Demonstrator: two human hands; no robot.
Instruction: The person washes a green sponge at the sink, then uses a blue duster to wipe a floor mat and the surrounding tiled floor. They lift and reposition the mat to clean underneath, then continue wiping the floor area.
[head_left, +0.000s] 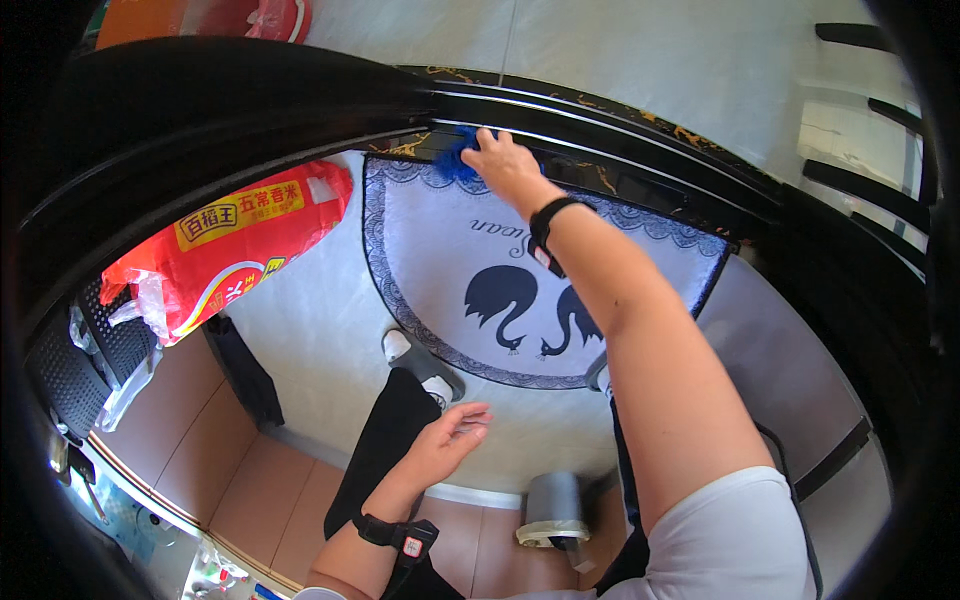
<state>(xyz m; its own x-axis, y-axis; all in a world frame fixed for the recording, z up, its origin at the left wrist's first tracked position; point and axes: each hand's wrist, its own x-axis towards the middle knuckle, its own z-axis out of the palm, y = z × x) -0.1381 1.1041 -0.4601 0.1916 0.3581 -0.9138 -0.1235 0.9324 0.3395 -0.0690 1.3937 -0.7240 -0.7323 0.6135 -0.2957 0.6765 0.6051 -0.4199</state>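
Observation:
My right hand (506, 161) reaches far forward and grips a fluffy blue cleaning cloth (454, 156), partly hidden by my fingers. The cloth lies against the black sliding-door threshold (600, 136), by its metal track rails. Beneath my right forearm, a half-round doormat (427, 240) with two black swans and printed writing lies along that threshold. Nothing is in my left hand (448, 444), which hangs over the floor near my leg with its fingers slightly spread. A black band with a small device circles each wrist.
A red rice bag (232, 240) lies to the left near black perforated baskets (112, 337). Black door frames (225, 97) curve along both sides. A grey bin (555, 499) stands by the tan cabinets (457, 529). A slippered foot (424, 367) is beside the mat.

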